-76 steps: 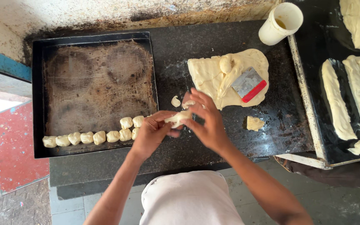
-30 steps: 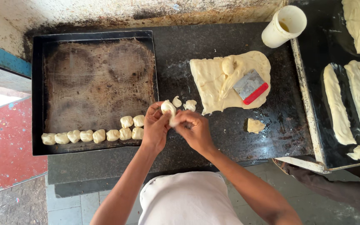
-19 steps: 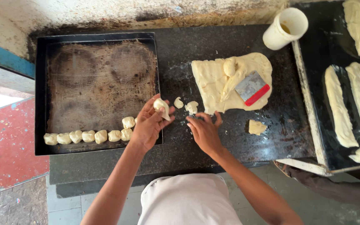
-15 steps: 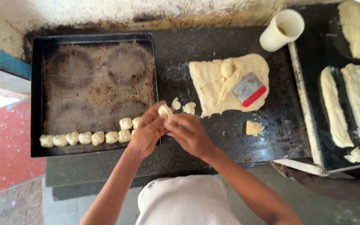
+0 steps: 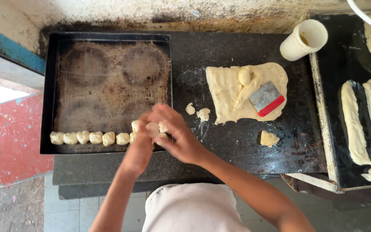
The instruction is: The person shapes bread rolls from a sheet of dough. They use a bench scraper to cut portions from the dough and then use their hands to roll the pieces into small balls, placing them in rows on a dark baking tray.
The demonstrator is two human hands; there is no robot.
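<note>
Both hands are meeting at the baking tray's near-right corner: left hand & right hand are pinching one small dough ball w/ clenched fingers. Beyond, a dough-ball row is lining the tray. Further right on the desk, a dough slab is carrying a red-edged scraper.

Both hands meet over the near right corner of the dark, stained rectangular baking tray. The left hand and right hand close together around a small pale dough ball. A row of small pale dough balls lines the tray's near edge. Right of them, on the black counter, lies a flat slab of pale dough with a red-handled metal scraper on it, a white plastic cup beyond.
</note>
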